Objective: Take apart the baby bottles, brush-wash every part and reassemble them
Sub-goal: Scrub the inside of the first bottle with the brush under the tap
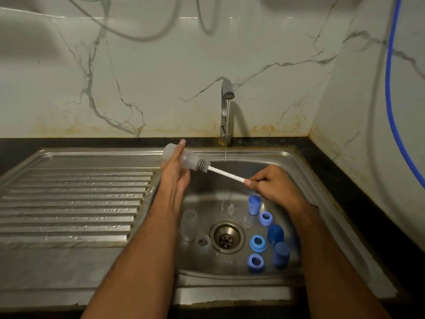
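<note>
No legible writing: left hand [176, 168] grips bottle [187, 157], right hand [272, 185] brush [203, 166].

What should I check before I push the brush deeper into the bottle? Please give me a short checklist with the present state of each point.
1. Left hand holds the clear bottle firmly: ok, fingers wrap around its body.
2. Right hand grips the white brush handle at its end: ok.
3. Brush head is lined up with the bottle mouth: ok, it sits right at the opening.
4. Water runs from the tap: ok, a thin stream falls.
5. Bottle is under the stream: not ok, it is to the left of it.
6. Soap on the brush: cannot tell.
</note>
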